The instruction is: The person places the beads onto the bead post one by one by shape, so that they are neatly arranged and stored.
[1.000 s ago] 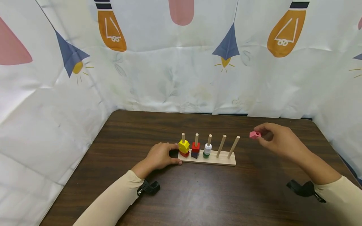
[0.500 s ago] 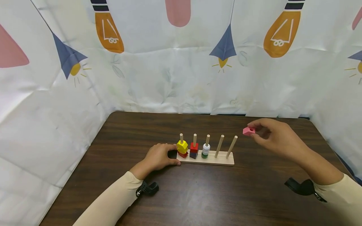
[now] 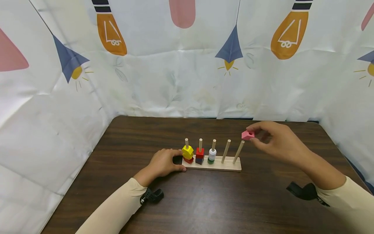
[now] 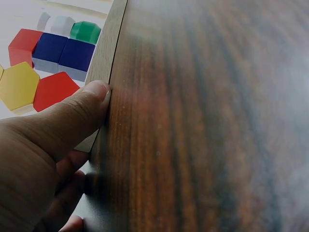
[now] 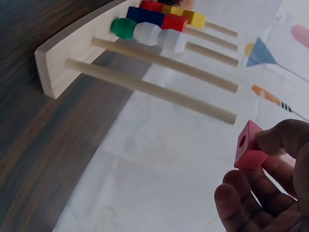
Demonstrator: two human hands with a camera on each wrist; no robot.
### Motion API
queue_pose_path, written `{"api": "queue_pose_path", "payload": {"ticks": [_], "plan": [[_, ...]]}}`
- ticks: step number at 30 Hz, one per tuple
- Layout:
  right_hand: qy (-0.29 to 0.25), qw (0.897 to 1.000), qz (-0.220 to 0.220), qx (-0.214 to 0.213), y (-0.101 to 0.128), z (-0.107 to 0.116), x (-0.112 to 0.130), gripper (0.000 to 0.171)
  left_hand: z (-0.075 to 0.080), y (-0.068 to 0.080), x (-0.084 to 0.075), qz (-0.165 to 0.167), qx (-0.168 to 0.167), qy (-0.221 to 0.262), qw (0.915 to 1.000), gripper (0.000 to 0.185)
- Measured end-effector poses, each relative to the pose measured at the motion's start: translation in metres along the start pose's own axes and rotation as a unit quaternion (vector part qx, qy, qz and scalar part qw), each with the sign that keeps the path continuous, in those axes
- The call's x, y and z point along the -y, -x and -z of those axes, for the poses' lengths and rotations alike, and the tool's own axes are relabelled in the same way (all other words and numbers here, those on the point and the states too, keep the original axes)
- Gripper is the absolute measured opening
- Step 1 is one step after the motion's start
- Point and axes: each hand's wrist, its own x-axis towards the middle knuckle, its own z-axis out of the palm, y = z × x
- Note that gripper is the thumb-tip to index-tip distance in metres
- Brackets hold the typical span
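Note:
My left hand grips the left end of a wooden peg board, thumb along the front edge. Five upright pegs rise from it, so several in all; yellow beads over a red one fill the leftmost. Beside them a red block sits above dark blue, then white beads over a green one. The two pegs at the right are bare. Between thumb and fingertips, my right hand pinches a pink block with a hole, close above the rightmost peg.
The board stands on a dark wood-grain table. Behind and at the sides hangs a white cloth printed with bulbs and lamps. Black straps with cameras circle both wrists.
My right hand has carried the pink block leftward, from well right of the board to near the rightmost peg's top. The left hand keeps its grip on the board; the head view shifts slightly.

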Motion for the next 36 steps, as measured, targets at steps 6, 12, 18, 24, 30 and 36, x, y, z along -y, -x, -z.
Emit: {"api": "queue_pose_path", "payload": {"ticks": [6, 12, 18, 24, 30, 36], "plan": [[-0.009, 1.0, 0.021, 0.006, -0.006, -0.006, 0.006, 0.035, 0.0, 0.0, 0.0, 0.004, 0.003, 0.001, 1.0, 0.061], [-0.023, 0.999, 0.037, 0.01, -0.012, -0.014, 0.009, 0.033, 0.0, -0.001, 0.0, 0.003, 0.004, 0.0, 1.0, 0.062], [-0.039, 0.999, 0.024, 0.022, -0.016, -0.021, 0.014, 0.03, 0.001, -0.001, 0.0, 0.002, 0.005, 0.003, 1.0, 0.061], [-0.051, 0.998, 0.02, 0.034, -0.02, -0.029, 0.017, 0.03, 0.0, -0.001, 0.0, 0.002, 0.004, 0.004, 1.0, 0.061], [-0.056, 0.997, 0.021, 0.042, -0.022, -0.035, 0.018, 0.028, -0.001, -0.001, 0.001, 0.004, 0.006, 0.007, 0.9999, 0.061], [-0.073, 0.995, 0.008, 0.063, -0.02, -0.044, 0.015, 0.03, -0.001, -0.001, 0.001, 0.005, 0.003, 0.007, 1.0, 0.061]]}}
